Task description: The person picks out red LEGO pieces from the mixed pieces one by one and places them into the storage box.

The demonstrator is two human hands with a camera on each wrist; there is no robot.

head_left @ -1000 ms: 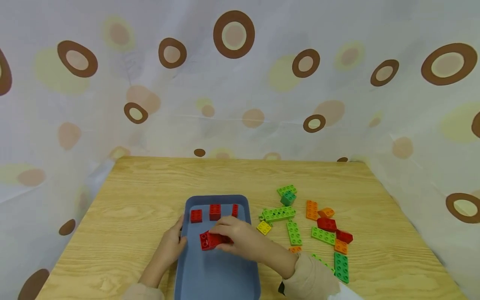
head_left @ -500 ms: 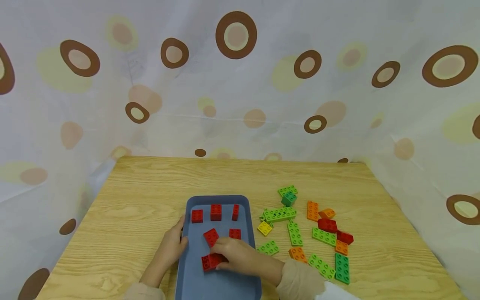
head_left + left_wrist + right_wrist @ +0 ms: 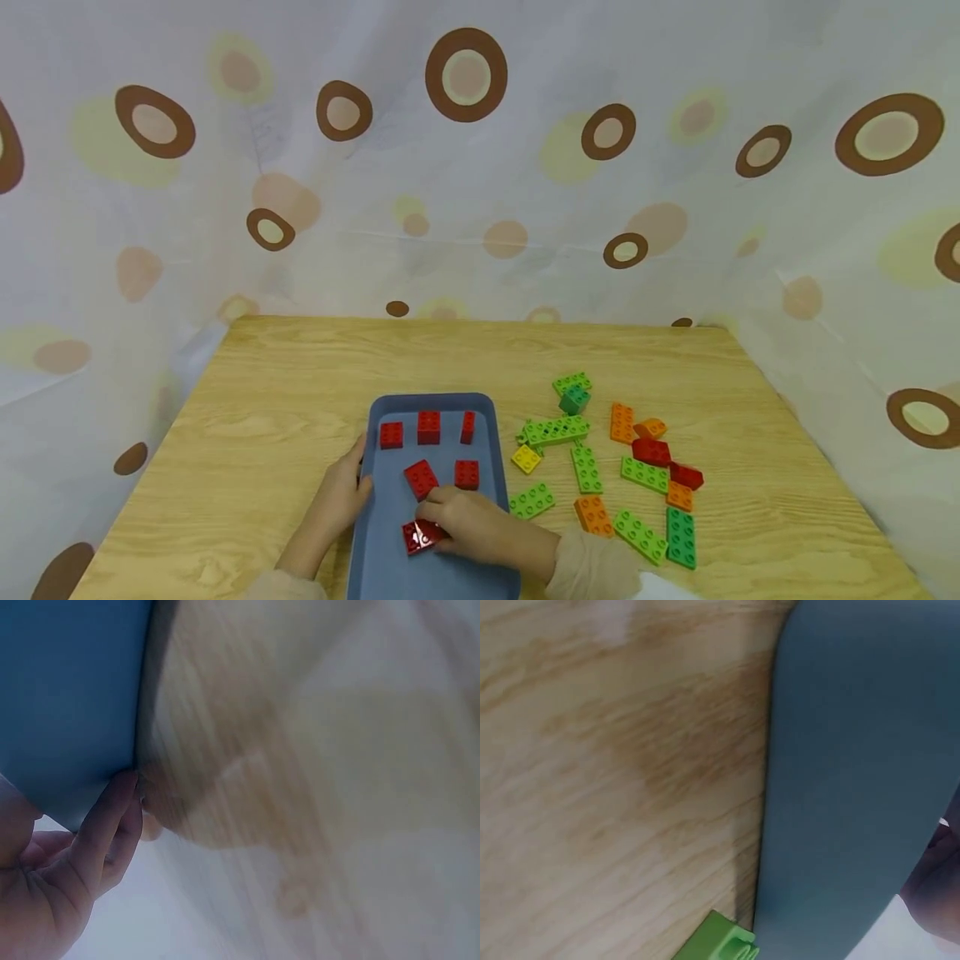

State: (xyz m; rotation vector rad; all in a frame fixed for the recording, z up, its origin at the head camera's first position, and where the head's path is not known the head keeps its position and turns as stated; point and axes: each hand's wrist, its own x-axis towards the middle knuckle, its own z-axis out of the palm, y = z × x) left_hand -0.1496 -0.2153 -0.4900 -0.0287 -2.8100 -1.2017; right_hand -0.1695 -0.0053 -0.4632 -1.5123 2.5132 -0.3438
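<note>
Right hand (image 3: 468,525) grips a red brick (image 3: 420,536) at the near end of the blue tray (image 3: 487,417). Left hand (image 3: 341,492), fingers relaxed, rests against the tray's left rim on the bench (image 3: 285,392).

backdrop: white curtain (image 3: 480,208), brown and yellow rings | furniture: light wooden table (image 3: 262,392) | light: even

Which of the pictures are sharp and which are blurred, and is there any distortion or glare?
Head view: sharp, evenly lit, table edges bent by the wide lens, small glare on the red brick under the right hand. Left wrist view: tabletop smeared, left hand soft. Right wrist view: very close, blue tray and wood soft.
</note>
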